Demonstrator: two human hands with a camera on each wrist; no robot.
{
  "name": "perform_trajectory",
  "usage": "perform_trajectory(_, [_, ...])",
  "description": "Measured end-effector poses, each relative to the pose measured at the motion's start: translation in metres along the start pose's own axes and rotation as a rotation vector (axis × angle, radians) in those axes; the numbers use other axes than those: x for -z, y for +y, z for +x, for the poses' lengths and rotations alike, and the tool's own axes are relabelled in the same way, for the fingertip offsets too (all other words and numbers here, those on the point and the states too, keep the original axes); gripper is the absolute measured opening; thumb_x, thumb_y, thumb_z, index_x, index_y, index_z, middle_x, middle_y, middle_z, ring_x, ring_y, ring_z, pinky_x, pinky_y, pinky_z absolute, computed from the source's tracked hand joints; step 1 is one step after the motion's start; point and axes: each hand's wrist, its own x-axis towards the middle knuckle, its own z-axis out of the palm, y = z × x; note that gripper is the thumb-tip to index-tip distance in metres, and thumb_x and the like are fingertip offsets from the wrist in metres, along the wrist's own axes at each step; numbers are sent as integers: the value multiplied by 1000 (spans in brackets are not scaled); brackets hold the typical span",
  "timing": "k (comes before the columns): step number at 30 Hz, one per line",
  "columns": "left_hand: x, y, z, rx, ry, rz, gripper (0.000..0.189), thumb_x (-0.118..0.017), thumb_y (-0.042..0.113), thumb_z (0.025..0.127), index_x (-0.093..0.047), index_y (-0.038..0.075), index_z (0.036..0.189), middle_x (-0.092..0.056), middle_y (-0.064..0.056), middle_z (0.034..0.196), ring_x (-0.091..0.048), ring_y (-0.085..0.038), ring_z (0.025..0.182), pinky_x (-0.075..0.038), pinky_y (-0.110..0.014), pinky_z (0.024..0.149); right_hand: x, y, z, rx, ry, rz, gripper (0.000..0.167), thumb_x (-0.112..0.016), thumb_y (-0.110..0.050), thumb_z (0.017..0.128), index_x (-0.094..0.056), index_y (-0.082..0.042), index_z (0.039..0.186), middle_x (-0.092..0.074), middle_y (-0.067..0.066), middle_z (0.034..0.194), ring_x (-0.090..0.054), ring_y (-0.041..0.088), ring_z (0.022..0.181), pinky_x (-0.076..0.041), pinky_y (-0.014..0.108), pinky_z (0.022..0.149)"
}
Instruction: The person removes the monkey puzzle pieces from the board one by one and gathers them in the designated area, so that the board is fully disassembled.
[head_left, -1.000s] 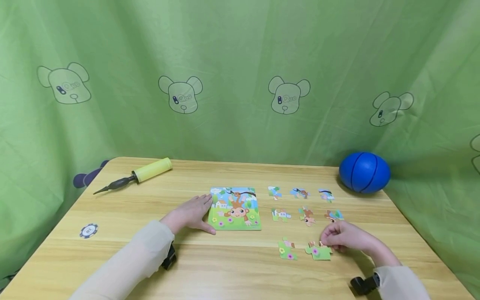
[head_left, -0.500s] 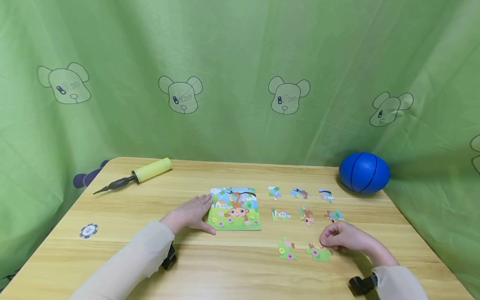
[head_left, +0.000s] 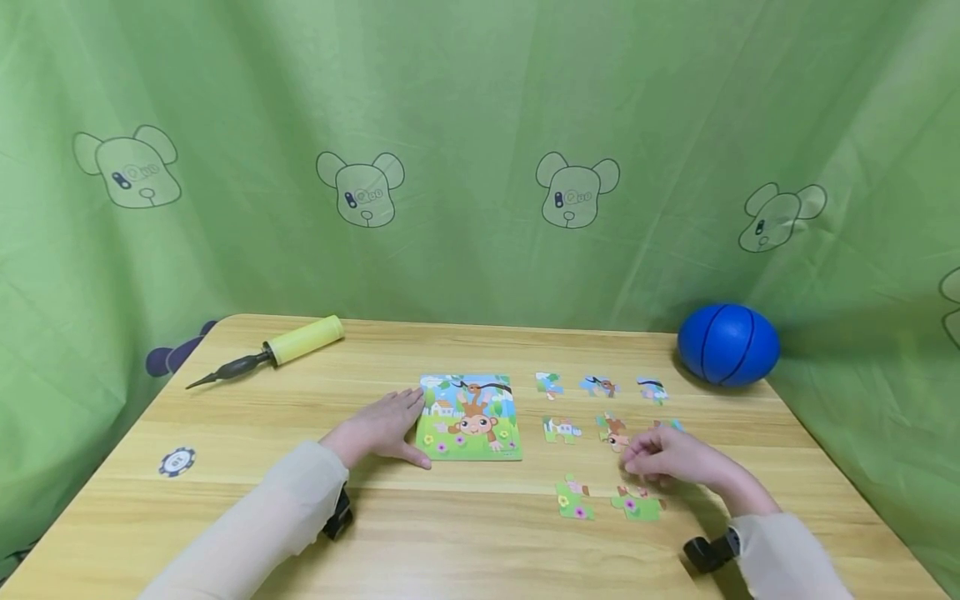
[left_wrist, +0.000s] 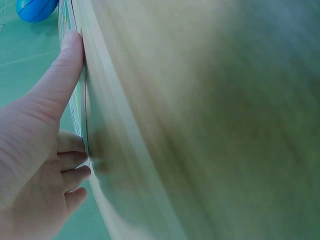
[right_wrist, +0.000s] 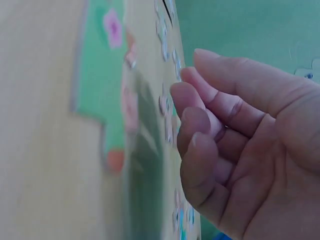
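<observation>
My left hand (head_left: 382, 425) rests at the left edge of the square puzzle board (head_left: 469, 450), which bears a picture of a monkey hanging upside down. In the left wrist view its thumb (left_wrist: 65, 65) and fingers extend along the tabletop. Over the lower right of the loose pieces, my right hand (head_left: 675, 458) hovers with loosely bent fingers. Nothing shows between its thumb and fingertips in the right wrist view. Just below it lies a green puzzle piece (head_left: 639, 507) with a pink flower. Left of that is a yellow-and-pink-flower piece (head_left: 574, 502). A monkey-face piece (head_left: 617, 435) sits by the right fingertips.
More loose puzzle pieces, such as the house piece (head_left: 561, 430) and the branch piece (head_left: 652, 389), lie in rows right of the board. A blue ball (head_left: 729, 345) sits back right. A yellow hand pump (head_left: 303, 342) and a poker chip (head_left: 177, 462) lie left.
My right hand has moved off the green flower piece, leftward and slightly away from me, and now covers part of the piece behind it. My left hand stays put.
</observation>
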Motion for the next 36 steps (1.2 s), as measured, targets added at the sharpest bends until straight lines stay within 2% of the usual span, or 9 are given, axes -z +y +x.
perform_trajectory(7, [0, 0, 0, 2, -4, -3, 106, -62, 63, 72, -24, -8, 141, -17, -21, 148, -16, -33, 136, -12, -41, 111, -7, -20, 24, -6, 21, -31, 25, -63, -15, 87, -59, 5, 102, -57, 8, 83, -50, 17, 64, -47, 26, 53])
perform_trajectory(14, [1, 0, 1, 5, -9, -7, 106, -62, 63, 72, -23, -7, 142, -17, -21, 148, -17, -33, 135, -13, -42, 110, -18, -38, 56, 53, 1, -39, 24, -63, -11, 87, -59, 7, 103, -55, 6, 74, -44, 15, 54, -41, 24, 47])
perform_trajectory(23, [1, 0, 1, 0, -5, -4, 106, -62, 63, 73, -24, -8, 141, -18, -22, 148, -17, -34, 135, -13, -42, 110, -36, -61, 92, 102, 31, -99, 24, -65, -10, 85, -60, 5, 103, -59, 6, 83, -53, 26, 66, -50, 34, 52])
perform_trajectory(28, [1, 0, 1, -2, -1, 9, 106, -62, 63, 72, -24, -8, 141, -19, -22, 148, -18, -34, 135, -13, -42, 110, -46, -68, 108, 106, 1, -76, 24, -64, -7, 84, -59, 6, 103, -59, 7, 83, -52, 22, 64, -48, 29, 51])
perform_trajectory(36, [1, 0, 1, -3, -3, 14, 106, -62, 63, 72, -25, -8, 141, -20, -22, 147, -19, -34, 134, -14, -42, 110, -60, -75, 130, 88, -21, -62, 17, -62, -3, 84, -60, 4, 100, -54, 6, 75, -43, 15, 56, -37, 22, 47])
